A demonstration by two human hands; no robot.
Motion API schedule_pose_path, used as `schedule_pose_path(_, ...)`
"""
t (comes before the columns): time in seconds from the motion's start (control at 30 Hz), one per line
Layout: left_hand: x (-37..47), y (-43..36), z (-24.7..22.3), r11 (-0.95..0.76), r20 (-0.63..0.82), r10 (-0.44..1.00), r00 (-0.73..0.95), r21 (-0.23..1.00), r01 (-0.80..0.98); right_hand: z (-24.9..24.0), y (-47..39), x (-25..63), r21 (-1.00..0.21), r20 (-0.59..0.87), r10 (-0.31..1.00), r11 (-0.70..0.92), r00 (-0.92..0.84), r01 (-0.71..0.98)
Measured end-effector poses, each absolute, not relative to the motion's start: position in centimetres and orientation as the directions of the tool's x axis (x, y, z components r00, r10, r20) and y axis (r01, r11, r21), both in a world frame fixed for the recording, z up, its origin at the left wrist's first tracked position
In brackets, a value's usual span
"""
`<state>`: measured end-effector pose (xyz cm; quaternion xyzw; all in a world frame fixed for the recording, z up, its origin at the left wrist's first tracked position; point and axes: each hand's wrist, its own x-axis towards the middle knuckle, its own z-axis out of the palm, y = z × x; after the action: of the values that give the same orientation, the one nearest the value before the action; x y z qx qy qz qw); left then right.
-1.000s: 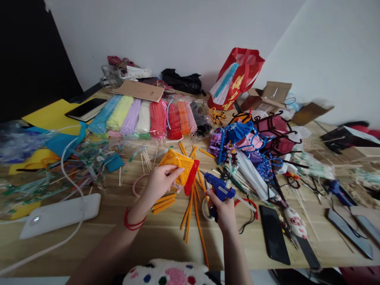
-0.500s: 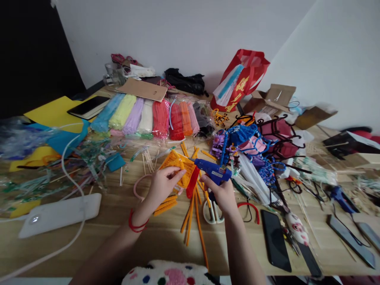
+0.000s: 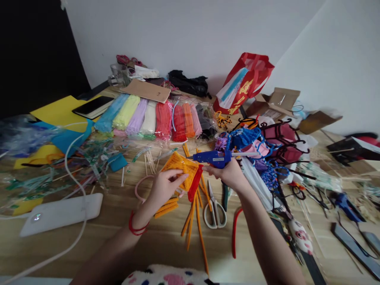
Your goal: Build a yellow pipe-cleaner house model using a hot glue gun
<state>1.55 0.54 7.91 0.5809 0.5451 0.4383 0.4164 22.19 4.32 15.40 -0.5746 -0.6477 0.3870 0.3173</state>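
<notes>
My left hand point(image 3: 166, 186) pinches a flat orange panel of fuzzy pipe cleaners point(image 3: 187, 179), with the thumb over its front edge. In my right hand point(image 3: 227, 174) is a blue hot glue gun point(image 3: 215, 157), held nearly level with its nozzle pointing left, close to the panel's top edge. Whether the nozzle touches the panel I cannot tell. A red fuzzy strip point(image 3: 195, 184) hangs along the panel's right side. Loose orange pipe cleaners point(image 3: 190, 221) fan out below, and a short orange bundle point(image 3: 166, 208) lies under my left hand.
White-handled scissors point(image 3: 215, 215) and a curved red pipe cleaner point(image 3: 235, 233) lie near my right forearm. Coloured pipe-cleaner packs point(image 3: 163, 120) line the back. A white power strip point(image 3: 62, 213) with its cable is at left; finished-looking blue and purple pieces point(image 3: 258, 142) pile up at right.
My right hand has turned the glue gun to a more level angle, and my right forearm has swung right, uncovering more of the scissors and red pipe cleaner. The left hand keeps its pinch.
</notes>
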Motion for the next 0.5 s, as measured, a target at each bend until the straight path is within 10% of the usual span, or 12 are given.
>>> schedule_pose_path(0.5,1.3,0.5,8.1,-0.076,0.062,0.996,0.065,0.966,0.249,17.9,8.7,21.8,-0.645,-0.119,0.93,0.193,-0.347,0.739)
